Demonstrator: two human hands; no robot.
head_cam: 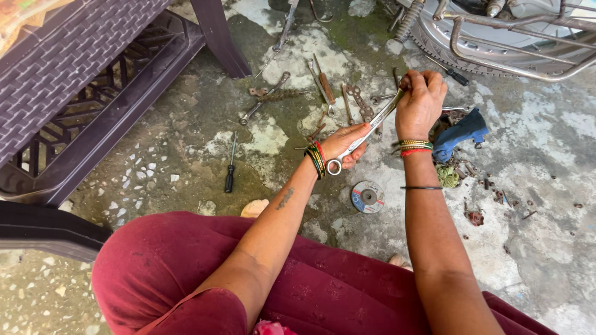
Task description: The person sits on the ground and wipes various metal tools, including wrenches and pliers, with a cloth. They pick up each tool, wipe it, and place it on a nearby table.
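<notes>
Long silver steel ring spanner (363, 138) with upper end hidden in closed right hand (421, 105), left hand (345, 146) gripping its ring end, both wrists raised over littered concrete floor (540, 248)

my left hand (345, 146) at frame centre, fingers curled shut; my right hand (419, 102) raised upper right, fingers pinched closed.

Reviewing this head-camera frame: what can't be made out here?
- Head view: upper end of the spanner is hidden inside the right hand.
- Wheel is cut off by the top edge.
- Small rusty parts are too small to identify.
- What the blue cloth covers is hidden.
</notes>
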